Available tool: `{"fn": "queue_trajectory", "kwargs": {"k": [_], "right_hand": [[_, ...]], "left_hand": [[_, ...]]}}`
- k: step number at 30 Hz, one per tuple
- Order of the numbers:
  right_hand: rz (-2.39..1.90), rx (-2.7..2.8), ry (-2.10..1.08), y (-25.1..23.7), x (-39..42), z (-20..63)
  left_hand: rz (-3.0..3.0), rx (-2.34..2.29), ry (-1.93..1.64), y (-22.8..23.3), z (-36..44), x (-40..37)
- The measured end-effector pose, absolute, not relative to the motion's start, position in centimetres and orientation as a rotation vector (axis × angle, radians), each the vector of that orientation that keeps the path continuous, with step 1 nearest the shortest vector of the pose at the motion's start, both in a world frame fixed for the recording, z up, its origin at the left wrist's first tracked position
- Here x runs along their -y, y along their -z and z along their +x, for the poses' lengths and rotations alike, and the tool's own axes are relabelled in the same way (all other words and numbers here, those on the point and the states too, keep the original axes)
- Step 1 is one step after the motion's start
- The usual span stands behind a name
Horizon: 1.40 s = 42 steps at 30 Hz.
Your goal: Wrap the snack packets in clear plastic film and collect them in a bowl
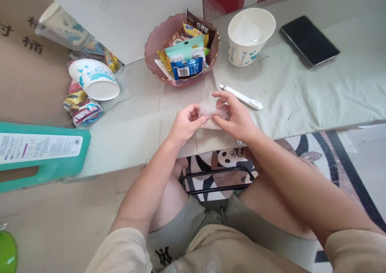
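Observation:
My left hand (184, 124) and my right hand (235, 118) meet over the near edge of the table, and both pinch a small clear plastic bag (211, 111) between fingertips. Just beyond my right hand lies a white utility knife (241, 97). Behind the hands stands a pink scalloped bowl (157, 44) full of snack packets (187, 58). A white paper cup (250, 37) with a clear plastic liner stands upright to the bowl's right.
A black phone (309, 40) lies at the far right on the pale green tablecloth (316, 92). At left a paper cup (93, 80) lies tipped among loose snack packets (84, 111), with stacked cups (63, 27) behind. A teal box (42, 154) juts in from the left.

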State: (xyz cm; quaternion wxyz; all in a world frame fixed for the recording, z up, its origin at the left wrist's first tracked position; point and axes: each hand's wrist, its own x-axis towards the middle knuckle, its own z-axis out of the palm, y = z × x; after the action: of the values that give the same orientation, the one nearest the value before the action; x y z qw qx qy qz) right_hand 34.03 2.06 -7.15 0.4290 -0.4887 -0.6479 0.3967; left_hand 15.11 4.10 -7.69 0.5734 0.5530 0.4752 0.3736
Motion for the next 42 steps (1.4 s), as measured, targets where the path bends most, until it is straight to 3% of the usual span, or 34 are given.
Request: {"fn": "queue_trajectory", "kwargs": {"k": [6,12,15,18,24,27,30,32,34,38,42], "right_hand": [[-1.333,1.126,-1.011,6.8,-3.0,34.7],[-1.303,1.027,-1.073,5.6,-3.5,35.6],[-1.305,1.008,-1.09,4.9,-3.9,36.1],[-1.295,0.975,-1.097,4.6,-4.4,36.5],[-1.278,0.929,-1.139,4.7,-5.1,36.9],[-1.292,0.946,-1.145,4.6,-5.3,36.8],[-1.303,0.941,-1.148,4.5,-5.3,36.7],[-1.293,0.944,-1.147,4.6,-5.2,36.6],[-1.277,0.974,-1.143,4.7,-4.9,36.2],[-1.335,1.11,-1.057,5.3,-4.1,34.8],[-1.369,1.326,-0.915,5.7,-3.3,32.3]], "left_hand": [[1.452,-1.25,-1.041,5.7,14.9,-4.2],[2.14,-1.294,-1.189,-2.1,22.4,-10.0],[2.457,-1.439,-0.808,-5.3,28.6,-15.5],[2.593,-1.474,-0.364,-5.7,33.3,-19.8],[2.283,-1.615,0.387,-3.7,37.0,-22.7],[2.16,-1.637,0.482,-4.9,37.1,-23.0],[2.272,-1.605,0.029,-6.5,34.7,-21.4],[2.179,-1.364,-0.692,-6.5,31.1,-18.5],[1.952,-1.117,-1.094,-5.2,26.4,-14.5],[1.621,-1.142,-1.147,-0.3,17.3,-6.7],[1.564,-1.468,-1.15,3.6,11.6,-4.2]]}}
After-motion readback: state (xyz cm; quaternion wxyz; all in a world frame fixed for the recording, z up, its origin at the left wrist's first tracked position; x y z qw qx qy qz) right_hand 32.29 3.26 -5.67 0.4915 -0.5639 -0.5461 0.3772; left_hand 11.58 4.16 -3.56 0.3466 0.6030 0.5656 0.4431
